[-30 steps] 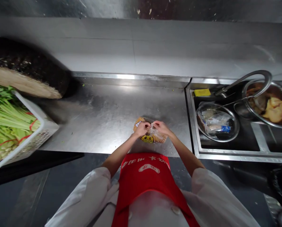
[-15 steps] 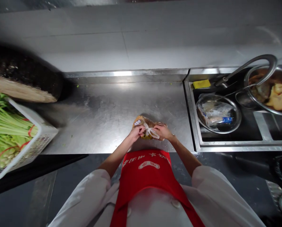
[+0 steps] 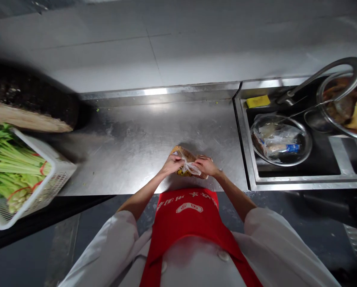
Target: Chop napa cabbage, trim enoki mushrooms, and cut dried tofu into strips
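Observation:
A clear plastic bag (image 3: 183, 172) with brown contents and yellow print lies near the front edge of the steel counter (image 3: 130, 139). Its whitish gathered neck is bunched between my two hands. On one side, my left hand (image 3: 173, 162) pinches the bag's plastic, fingers closed. Opposite it, my right hand (image 3: 204, 164) grips the other side of the gathered neck, fingers also closed. What the brown contents are I cannot make out.
At left stand a white basket (image 3: 59, 175) of celery and a thick dark-sided wooden block (image 3: 32, 115). Right of the counter is a sink (image 3: 298, 180) with a bowl (image 3: 308, 153) of packaged items, a faucet (image 3: 346, 61), a yellow sponge (image 3: 257, 101) and a large pot (image 3: 323, 107).
My left hand has shifted slightly and covers more of the bag's white label. My right hand stays at the gathered neck. The whole view has turned a little.

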A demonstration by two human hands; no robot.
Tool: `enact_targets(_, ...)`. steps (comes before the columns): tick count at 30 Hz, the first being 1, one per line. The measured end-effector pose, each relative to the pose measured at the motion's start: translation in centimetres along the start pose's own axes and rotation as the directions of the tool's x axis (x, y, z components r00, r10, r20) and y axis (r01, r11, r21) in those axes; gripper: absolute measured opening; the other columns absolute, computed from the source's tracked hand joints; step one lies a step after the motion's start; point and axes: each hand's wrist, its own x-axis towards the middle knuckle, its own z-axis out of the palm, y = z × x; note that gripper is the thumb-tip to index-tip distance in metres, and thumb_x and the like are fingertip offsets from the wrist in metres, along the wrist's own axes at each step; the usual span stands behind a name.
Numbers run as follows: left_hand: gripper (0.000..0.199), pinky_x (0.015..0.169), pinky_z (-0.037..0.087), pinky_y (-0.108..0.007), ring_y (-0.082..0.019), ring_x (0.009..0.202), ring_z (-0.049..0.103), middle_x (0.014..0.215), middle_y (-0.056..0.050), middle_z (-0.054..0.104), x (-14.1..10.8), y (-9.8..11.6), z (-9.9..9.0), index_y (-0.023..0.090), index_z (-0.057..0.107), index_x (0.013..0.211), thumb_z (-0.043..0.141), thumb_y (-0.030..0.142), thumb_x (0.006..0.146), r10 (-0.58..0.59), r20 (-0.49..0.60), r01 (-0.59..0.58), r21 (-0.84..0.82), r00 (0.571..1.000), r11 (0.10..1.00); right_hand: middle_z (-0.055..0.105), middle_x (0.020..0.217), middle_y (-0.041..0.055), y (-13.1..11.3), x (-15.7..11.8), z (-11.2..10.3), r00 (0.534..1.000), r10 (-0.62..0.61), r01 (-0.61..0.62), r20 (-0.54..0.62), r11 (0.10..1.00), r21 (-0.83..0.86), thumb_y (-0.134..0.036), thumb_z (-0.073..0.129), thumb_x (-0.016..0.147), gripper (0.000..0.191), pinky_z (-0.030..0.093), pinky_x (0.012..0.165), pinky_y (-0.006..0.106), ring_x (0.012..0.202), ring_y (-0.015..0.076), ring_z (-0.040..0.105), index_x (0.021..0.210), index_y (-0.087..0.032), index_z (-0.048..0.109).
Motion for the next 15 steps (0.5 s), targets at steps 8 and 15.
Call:
enact_targets(8, 0.028, 0.058, 0.029, -0.029, -0.014, 0.051, 0.041, 0.05, 0.002, 0.046, -3.0, 3.6, -3.9, 0.021, 0.062, 0.058, 0.061, 0.027, 0.085, 0.166, -0.049, -0.121, 0.492, 0.985, 0.862, 0.071, 0.08, 0.0045, 0.5, -1.2, -1.3, 0.974, 0.2, -0.205, 0.105, 0.978, 0.034, -0.039, 0.059, 0.1, 0.033, 0.04, 0.074, 0.026, 0.077, 0.0169, 0.06, 0.076, -0.021, 0.074)
enact_targets(15, 0.026, 0.079, 0.049, -0.027, -0.014, 0.08, 0.063, 0.097, -0.005, 0.069, -0.5, 5.0, -2.4, 0.02, 0.078, 0.099, 0.054, 0.018, 0.092, 0.518, 0.052, -0.512, 0.263, 0.854, 0.818, 0.073, 0.087, 0.0018, -4.0, 0.4, -0.3, 0.969, 0.214, -0.238, 0.126, 0.946, 0.221, -0.037, 0.063, 0.095, 0.019, 0.037, 0.067, 0.023, 0.075, 0.0159, 0.061, 0.093, -0.022, 0.074)
